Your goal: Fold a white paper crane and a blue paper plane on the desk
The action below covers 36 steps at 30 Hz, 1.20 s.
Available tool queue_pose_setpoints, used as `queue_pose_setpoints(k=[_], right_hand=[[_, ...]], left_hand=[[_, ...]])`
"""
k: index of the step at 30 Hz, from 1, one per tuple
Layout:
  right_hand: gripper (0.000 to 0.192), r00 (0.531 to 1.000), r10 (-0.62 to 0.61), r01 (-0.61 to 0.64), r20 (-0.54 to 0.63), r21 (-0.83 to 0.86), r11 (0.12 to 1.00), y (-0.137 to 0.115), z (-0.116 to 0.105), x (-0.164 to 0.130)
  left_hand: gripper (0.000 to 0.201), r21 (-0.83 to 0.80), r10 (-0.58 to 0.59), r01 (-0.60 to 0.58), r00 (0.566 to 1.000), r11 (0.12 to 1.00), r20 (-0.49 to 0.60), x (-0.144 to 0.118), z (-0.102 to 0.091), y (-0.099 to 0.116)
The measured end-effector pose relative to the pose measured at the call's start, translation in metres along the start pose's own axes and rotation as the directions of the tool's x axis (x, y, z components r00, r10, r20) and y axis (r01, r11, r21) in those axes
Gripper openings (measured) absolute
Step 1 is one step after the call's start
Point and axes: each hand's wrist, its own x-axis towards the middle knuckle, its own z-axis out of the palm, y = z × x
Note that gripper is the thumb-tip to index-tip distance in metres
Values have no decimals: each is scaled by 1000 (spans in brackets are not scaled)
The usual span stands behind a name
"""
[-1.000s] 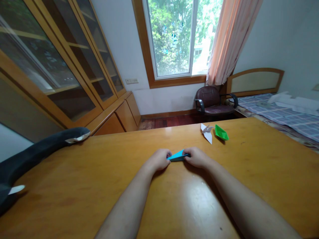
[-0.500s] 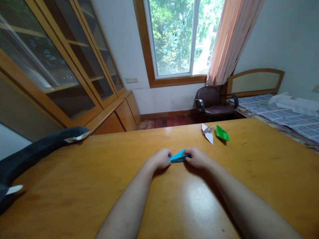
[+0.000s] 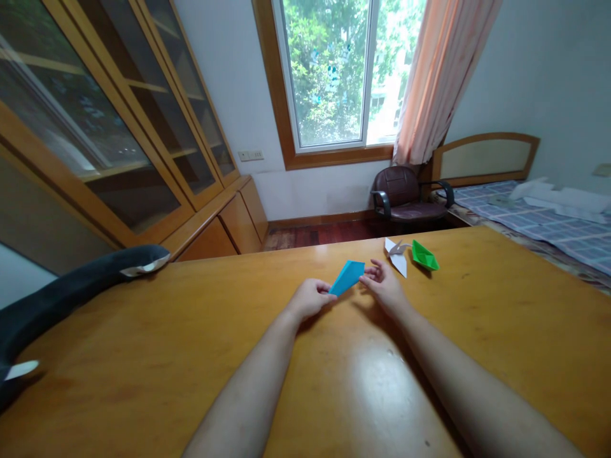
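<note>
The left hand [image 3: 309, 298] has its grip pinched on the near tip of a flat, pointed blue paper [image 3: 347, 276] raised above the tabletop [image 3: 143, 356]. The right hand [image 3: 384, 283], grip loosely open, touches its far end. Beyond lie a white crane [image 3: 397, 254] and a green boat [image 3: 424, 254].

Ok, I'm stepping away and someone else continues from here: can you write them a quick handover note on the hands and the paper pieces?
Left hand: pinches the lower tip of the blue folded paper, lifted off the wooden table.
Right hand: open, fingers at the paper's upper right corner; contact unclear.
Done: a white folded figure and a green paper boat sit side by side beyond the right hand.
Left: the blue piece is a folded, pointed flat shape, not a finished figure.
</note>
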Motion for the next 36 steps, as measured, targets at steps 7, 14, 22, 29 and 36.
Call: queue_pose_setpoints(k=[7,14,22,29,36], right_hand=[[35,942,195,-294,275,388,873,2,24,-19],[33,963,231,-268,138,430,862,0,34,-23],[32,969,234,-245,80,443,862,2,34,-21],[32,962,273,-225,-14,527,820,-6,35,-21],[31,933,348,-229,-89,597,769,-10,34,-16]], left_hand=[[32,-333,86,-76,996,940,16,-2,31,6],[32,-331,57,-57,998,942,-12,-1,47,-1],[43,-420,82,-89,996,903,-33,-1,53,-2],[38,-366,16,-37,998,930,-60,-1,53,-2],[33,-340,-38,15,997,940,-63,-6,50,4]])
